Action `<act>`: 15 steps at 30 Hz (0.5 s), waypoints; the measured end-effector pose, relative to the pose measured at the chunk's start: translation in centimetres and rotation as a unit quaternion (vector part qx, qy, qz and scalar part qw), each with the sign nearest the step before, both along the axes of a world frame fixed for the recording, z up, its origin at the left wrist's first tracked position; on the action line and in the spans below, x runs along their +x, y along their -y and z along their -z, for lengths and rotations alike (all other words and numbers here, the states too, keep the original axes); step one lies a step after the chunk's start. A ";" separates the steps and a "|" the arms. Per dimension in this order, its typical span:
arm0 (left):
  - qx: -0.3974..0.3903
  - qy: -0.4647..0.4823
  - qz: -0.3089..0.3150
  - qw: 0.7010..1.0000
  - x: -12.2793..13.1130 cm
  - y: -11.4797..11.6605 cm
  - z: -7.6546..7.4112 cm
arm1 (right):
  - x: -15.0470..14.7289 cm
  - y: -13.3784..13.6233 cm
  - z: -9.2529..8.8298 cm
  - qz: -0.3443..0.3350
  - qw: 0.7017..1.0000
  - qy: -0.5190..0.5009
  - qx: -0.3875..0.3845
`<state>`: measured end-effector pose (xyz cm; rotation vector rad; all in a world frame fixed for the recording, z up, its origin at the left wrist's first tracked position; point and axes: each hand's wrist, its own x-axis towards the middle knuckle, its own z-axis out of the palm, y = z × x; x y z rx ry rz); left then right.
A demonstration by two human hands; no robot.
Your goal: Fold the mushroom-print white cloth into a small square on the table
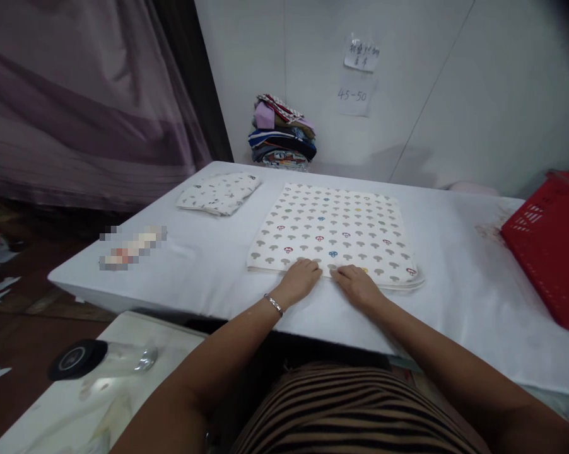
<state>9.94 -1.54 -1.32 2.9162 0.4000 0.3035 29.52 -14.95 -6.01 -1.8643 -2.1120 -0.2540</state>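
Note:
A folded white cloth (341, 221) with rows of grey mushrooms, and a few coloured ones, lies flat on the white-covered table. At its near edge my left hand (299, 280), with a bracelet on the wrist, has bent fingers over the top layer. My right hand (357, 285) sits close beside it on the same edge, its fingers also curled over the fabric. Both thumbs are hard to make out. The cloth's layers show along the near side and at the rounded right corner.
A smaller folded cloth (221, 193) with a small print lies at the back left. Near the left edge is a pixelated item (133, 248). A red basket (549, 246) stands right, folded fabrics (284, 133) are stacked behind, and a clear black-capped bottle (99, 359) lies lower left.

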 end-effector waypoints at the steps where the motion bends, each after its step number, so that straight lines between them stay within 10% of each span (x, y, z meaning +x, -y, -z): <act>1: 0.001 -0.002 -0.001 1.000 0.1 0.0 0.1 | -0.1 0.0 0.0 -0.006 1.000 0.004 0.004; 15: 0.012 0.062 -0.034 0.997 -1.2 1.2 -0.9 | 0.0 -1.2 0.3 -0.040 0.997 0.049 0.044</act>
